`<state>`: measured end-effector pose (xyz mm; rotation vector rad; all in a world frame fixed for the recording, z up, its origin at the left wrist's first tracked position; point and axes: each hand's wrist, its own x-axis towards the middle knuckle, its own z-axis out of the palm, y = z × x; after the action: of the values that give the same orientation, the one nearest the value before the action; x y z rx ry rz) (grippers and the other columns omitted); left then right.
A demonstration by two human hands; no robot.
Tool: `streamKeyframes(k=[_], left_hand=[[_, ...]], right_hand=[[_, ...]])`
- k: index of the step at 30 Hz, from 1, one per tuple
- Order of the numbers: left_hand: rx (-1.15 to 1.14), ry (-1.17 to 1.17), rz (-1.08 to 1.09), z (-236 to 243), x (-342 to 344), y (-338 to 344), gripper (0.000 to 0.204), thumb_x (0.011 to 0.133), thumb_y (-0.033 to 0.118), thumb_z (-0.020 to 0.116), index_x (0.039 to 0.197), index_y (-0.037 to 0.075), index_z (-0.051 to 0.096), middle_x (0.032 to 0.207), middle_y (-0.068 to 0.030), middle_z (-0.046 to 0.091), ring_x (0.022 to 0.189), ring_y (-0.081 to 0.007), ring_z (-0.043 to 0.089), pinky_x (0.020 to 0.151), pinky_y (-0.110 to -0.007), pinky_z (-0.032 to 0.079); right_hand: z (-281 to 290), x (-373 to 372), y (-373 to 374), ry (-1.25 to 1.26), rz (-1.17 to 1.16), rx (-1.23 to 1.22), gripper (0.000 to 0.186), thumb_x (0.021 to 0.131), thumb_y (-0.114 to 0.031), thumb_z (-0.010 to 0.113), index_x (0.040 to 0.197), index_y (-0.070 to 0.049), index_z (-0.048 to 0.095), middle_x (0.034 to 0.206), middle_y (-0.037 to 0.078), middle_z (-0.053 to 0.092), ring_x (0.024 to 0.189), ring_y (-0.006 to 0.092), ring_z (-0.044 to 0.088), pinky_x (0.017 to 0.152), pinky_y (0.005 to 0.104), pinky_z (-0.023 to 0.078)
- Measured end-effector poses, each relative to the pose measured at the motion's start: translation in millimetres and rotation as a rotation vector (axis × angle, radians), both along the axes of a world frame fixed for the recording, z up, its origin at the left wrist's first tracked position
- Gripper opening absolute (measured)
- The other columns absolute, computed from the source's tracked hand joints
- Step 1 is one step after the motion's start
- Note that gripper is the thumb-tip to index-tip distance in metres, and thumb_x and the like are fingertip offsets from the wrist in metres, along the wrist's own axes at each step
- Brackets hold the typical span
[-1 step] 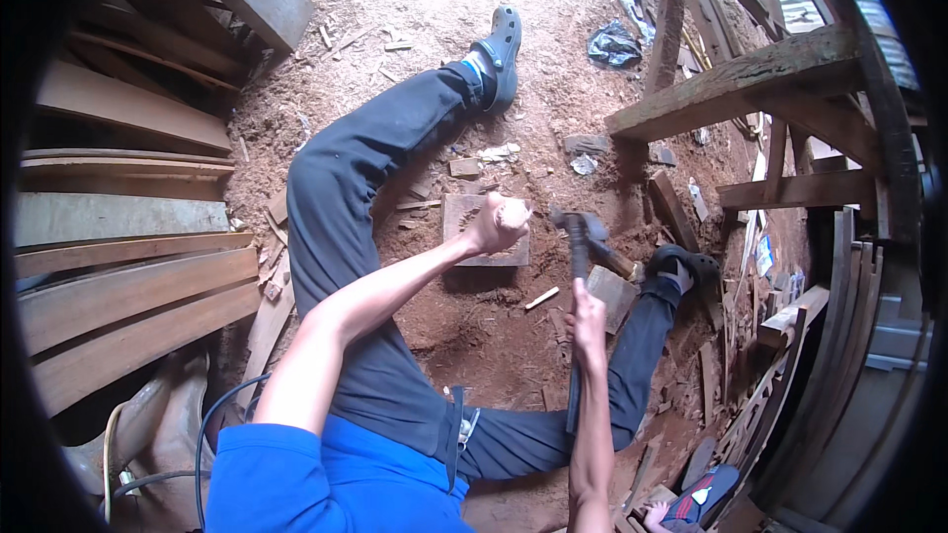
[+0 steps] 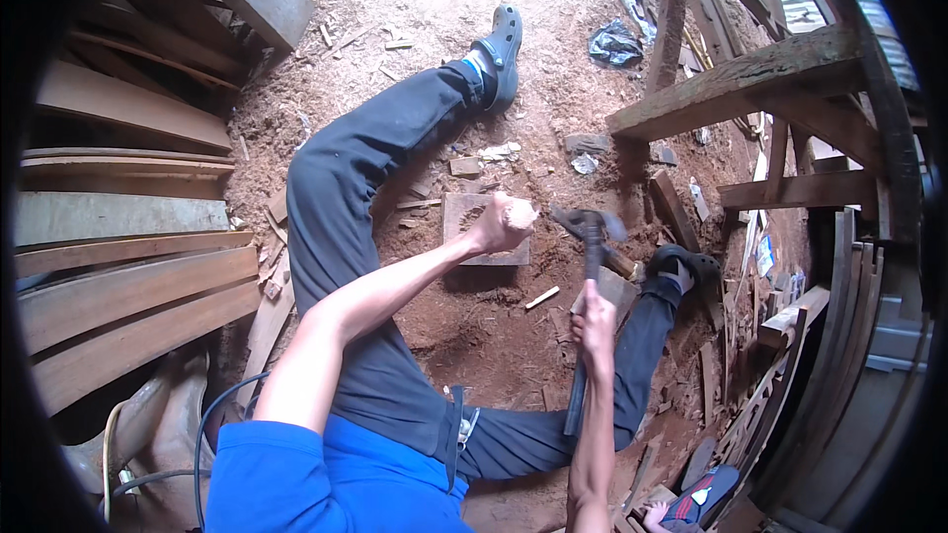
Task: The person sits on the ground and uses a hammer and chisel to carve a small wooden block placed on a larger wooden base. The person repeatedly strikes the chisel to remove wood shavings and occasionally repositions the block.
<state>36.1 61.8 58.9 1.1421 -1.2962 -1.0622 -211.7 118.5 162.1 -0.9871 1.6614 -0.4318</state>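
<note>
Ground: brown earth [image 2: 434, 321] strewn with chips and sawdust; loose footing, so anything standing on it may rock or sink under a hard knock.
Timber frame: thick beams [image 2: 741, 84] at the right, well apart from both hands.
Stacked boards: long planks [image 2: 138, 291] along the left side, away from the work.
Legs: dark trousers [image 2: 331, 197] spread around the work area; the right clog [image 2: 703, 271] is near the tools, so a slipped or dropped head might strike that foot.
Wooden block: a squarish block [image 2: 460, 217] on the ground between the legs; a tilt in it could spoil the support.
Hammer: a dark-handled tool [image 2: 593, 255], head raised toward the block's right side; another wooden handle [image 2: 622, 265] shows just behind it, and a low swing might catch there.
Right hand: closed [image 2: 594, 324] around the hammer's handle; a loosened grip could let the head twist.
Left hand: wrapped [image 2: 489, 229] around the pale wooden piece, above the block; a glancing blow could land on its knuckles.
Pale wooden piece: stubby end [image 2: 519, 212] facing up; whether it touches the block cannot be told.
Thin stick: lying [image 2: 542, 297] on the ground, just beside the block.
</note>
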Motion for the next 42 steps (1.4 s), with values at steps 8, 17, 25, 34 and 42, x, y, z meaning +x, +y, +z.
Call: streamKeyframes(k=[8, 17, 25, 34, 42], left_hand=[[-0.163, 0.018, -0.054, -10.0, -4.4, -14.0, 0.02, 0.073, 0.006, 0.065, 0.064, 0.003, 0.048, 0.055, -0.0063, 0.05, 0.052, -0.0121, 0.046, 0.051, -0.033, 0.038], [0.088, 0.013, -0.182, -17.8, -6.2, -18.0, 0.014, 0.075, 0.007, 0.064, 0.065, 0.005, 0.054, 0.058, -0.0018, 0.057, 0.053, -0.0086, 0.052, 0.049, -0.029, 0.043], [-0.111, -0.035, 0.082, -21.5, 3.7, -23.3, 0.011, 0.075, 0.007, 0.064, 0.068, 0.001, 0.058, 0.06, -0.0042, 0.06, 0.054, -0.0121, 0.056, 0.05, -0.029, 0.045], [-0.113, 0.053, 0.221, 9.7, 10.7, -26.6, 0.01, 0.076, 0.005, 0.065, 0.07, 0.0, 0.059, 0.058, -0.0051, 0.059, 0.053, -0.0142, 0.057, 0.05, -0.03, 0.046], [-0.015, -0.026, -0.036, -25.6, -5.3, -13.7, 0.008, 0.073, 0.006, 0.065, 0.074, 0.001, 0.059, 0.063, -0.0082, 0.058, 0.057, -0.0169, 0.057, 0.054, -0.032, 0.047]], right_hand=[[154.9, 13.8, -7.1, -0.871, 0.017, -0.782, 0.065, 0.091, -0.071, 0.038, 0.08, -0.008, 0.041, 0.052, -0.001, 0.034, 0.038, 0.0078, 0.029, 0.033, 0.0211, 0.025], [36.8, 25.9, -11.4, 0.075, 0.473, -0.144, 0.058, 0.098, -0.054, 0.049, 0.062, -0.01, 0.042, 0.054, -0.005, 0.035, 0.049, 0.0062, 0.033, 0.043, 0.0281, 0.026], [-1.1, 4.6, 8.5, -0.073, 0.114, -0.145, 0.059, 0.098, -0.058, 0.045, 0.062, -0.012, 0.041, 0.051, -0.005, 0.04, 0.04, 0.0048, 0.034, 0.038, 0.0243, 0.023], [-92.0, -25.0, -4.1, 0.172, 0.164, 0.161, 0.064, 0.094, -0.066, 0.042, 0.062, -0.011, 0.045, 0.049, -0.003, 0.041, 0.038, 0.0078, 0.037, 0.037, 0.0258, 0.026], [13.1, -14.6, -6.6, -0.202, -0.002, -0.153, 0.062, 0.094, -0.065, 0.044, 0.066, -0.01, 0.046, 0.049, -0.005, 0.038, 0.038, 0.0043, 0.034, 0.036, 0.0213, 0.023]])
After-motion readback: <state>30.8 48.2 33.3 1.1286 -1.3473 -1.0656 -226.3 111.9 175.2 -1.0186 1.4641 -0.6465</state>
